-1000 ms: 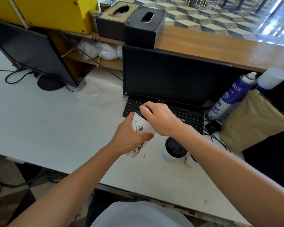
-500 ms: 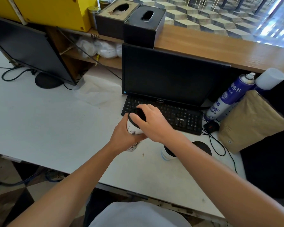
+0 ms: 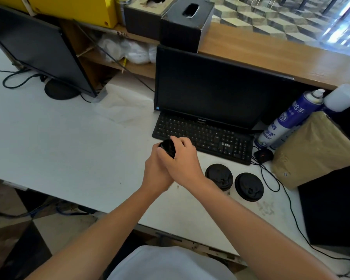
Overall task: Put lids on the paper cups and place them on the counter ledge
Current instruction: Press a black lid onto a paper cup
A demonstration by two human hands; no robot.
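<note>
Both hands meet over the white desk in front of the keyboard. My left hand (image 3: 157, 174) wraps the paper cup, whose body is hidden by my fingers. A black lid (image 3: 167, 147) sits on top of that cup, and my right hand (image 3: 182, 160) presses down over it. To the right stands a second cup with a black lid (image 3: 219, 175) on it. A loose black lid (image 3: 249, 187) lies flat beside it. The wooden counter ledge (image 3: 271, 55) runs along the back, above the monitor.
A black monitor (image 3: 210, 87) and keyboard (image 3: 206, 136) stand just behind my hands. A second monitor (image 3: 36, 49) is at the left. Blue spray cans (image 3: 287, 120), a brown paper bag (image 3: 315, 150) and a mouse (image 3: 263, 155) crowd the right. Two tissue boxes (image 3: 186, 23) sit on the ledge.
The cup has tipped upright under my hands, so its white printed side is now hidden. My view has shifted, and the lidded cup and the loose lid now show fully at the right.
</note>
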